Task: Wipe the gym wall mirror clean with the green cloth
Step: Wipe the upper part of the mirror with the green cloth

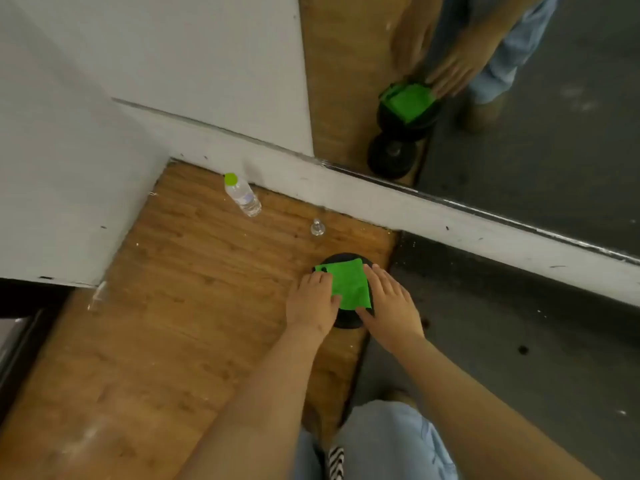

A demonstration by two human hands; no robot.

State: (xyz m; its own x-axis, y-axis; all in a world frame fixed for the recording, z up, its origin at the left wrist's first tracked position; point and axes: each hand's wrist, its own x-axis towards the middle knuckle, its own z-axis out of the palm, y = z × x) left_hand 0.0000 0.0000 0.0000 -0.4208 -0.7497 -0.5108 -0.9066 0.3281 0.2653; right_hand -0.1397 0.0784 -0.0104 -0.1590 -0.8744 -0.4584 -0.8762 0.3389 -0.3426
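"Down on the wooden floor (173,306), close under the wall mirror (526,143) — where exactly is the green cloth (349,284)?"

"Folded into a flat square on the top end of a black dumbbell (347,322) that stands upright near the seam where the wood meets the dark rubber flooring (502,341). It is not touching the glass; a white ledge (381,199) runs between the floor and the mirror's lower edge."

"And the hands?"

"Both are on it. The left hand (313,301) covers the cloth's left edge, thumb lying across the fabric. The right hand (393,303) lies along the right edge, thumb at the lower corner. Their fingers look relaxed and fairly straight, resting on the cloth rather than clenched round it — whether either thumb pinches a fold I cannot tell."

"Anything else down there?"

"A clear water bottle (242,195) with a green cap stands by the ledge, and a small clear object (317,227) stands between it and the dumbbell. Pale jeans (391,441) show at the bottom edge. In the mirror you see the cloth, the dumbbell and the hands reflected."
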